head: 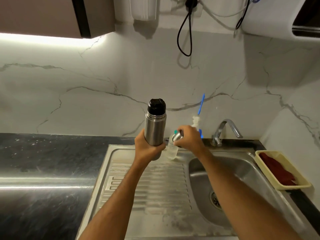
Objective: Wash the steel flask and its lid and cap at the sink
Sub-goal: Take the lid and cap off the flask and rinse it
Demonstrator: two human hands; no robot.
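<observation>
My left hand (148,148) grips the lower part of the steel flask (155,128), held upright above the sink's drainboard (147,184). A black lid (156,106) sits on the flask's mouth. To the flask's right, my right hand (189,137) holds the steel cap (178,136) with curled fingers. The cap is partly hidden by my fingers. Right behind the cap stands a small clear plastic bottle (172,151) with a teal top.
The steel sink basin (230,172) with its drain lies to the right, the tap (225,130) behind it. A blue-handled bottle brush (199,116) leans on the marble wall. A beige tray (270,174) with a red cloth rests on the sink's right rim. Dark countertop (43,170) stretches left.
</observation>
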